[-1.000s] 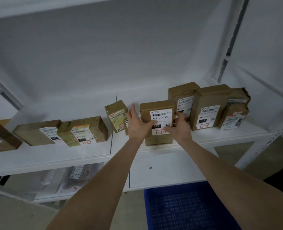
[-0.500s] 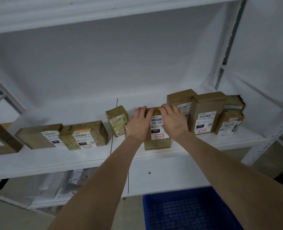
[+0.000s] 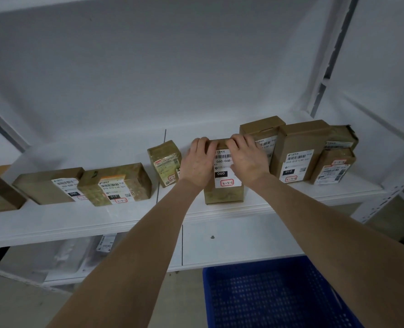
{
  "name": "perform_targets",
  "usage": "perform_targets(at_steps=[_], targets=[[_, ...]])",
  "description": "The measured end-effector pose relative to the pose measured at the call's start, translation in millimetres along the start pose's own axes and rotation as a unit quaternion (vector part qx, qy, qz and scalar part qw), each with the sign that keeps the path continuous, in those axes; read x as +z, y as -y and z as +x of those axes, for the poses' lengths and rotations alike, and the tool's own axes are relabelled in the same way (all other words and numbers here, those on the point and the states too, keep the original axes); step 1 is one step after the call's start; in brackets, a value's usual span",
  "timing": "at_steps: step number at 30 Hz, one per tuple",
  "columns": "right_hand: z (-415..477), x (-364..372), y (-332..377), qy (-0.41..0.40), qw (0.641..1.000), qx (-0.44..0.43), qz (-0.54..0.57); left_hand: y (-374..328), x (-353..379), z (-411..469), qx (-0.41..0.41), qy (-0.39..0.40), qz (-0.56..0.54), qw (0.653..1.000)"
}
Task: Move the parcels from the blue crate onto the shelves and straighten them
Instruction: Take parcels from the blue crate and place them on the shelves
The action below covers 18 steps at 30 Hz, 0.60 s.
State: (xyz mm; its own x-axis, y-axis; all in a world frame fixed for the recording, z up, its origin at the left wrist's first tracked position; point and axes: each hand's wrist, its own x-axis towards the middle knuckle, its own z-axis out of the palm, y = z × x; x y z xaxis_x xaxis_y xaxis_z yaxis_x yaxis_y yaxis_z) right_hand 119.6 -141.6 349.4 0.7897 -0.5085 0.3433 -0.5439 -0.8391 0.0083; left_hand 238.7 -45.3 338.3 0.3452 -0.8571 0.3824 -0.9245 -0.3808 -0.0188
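A brown parcel with a white 060 label (image 3: 224,192) stands upright near the front edge of the white shelf (image 3: 125,223). My left hand (image 3: 197,165) lies against its left side, fingers curled over its top edge. My right hand (image 3: 247,156) covers the upper right of its face, fingers hooked over the top too. Below at the right is the blue crate (image 3: 274,294); the part in view holds no parcels.
To the right stand a tall parcel (image 3: 262,136), a 010 parcel (image 3: 298,155) and two small stacked ones (image 3: 333,166). Left of my hands are a small taped parcel (image 3: 165,162), two flat ones (image 3: 115,185) (image 3: 47,185) and a leaning one (image 3: 0,192). Plastic bags lie on the lower shelf (image 3: 71,256).
Both hands slid from the parcel's sides up to its top edge, fingers now curled over it. The parcel has stayed near the shelf's front edge.
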Motion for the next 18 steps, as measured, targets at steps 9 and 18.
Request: perform_targets(at_steps=[9, 18], targets=[[-8.5, 0.6, 1.9, 0.023, 1.000, 0.013, 0.006, -6.5, -2.5, -5.6, -0.007, 0.001, 0.039, 0.999], [0.6, 9.5, 1.7, 0.014, 1.000, 0.022, 0.001, -6.9, 4.9, 1.8, -0.026, -0.001, 0.027, 0.999]])
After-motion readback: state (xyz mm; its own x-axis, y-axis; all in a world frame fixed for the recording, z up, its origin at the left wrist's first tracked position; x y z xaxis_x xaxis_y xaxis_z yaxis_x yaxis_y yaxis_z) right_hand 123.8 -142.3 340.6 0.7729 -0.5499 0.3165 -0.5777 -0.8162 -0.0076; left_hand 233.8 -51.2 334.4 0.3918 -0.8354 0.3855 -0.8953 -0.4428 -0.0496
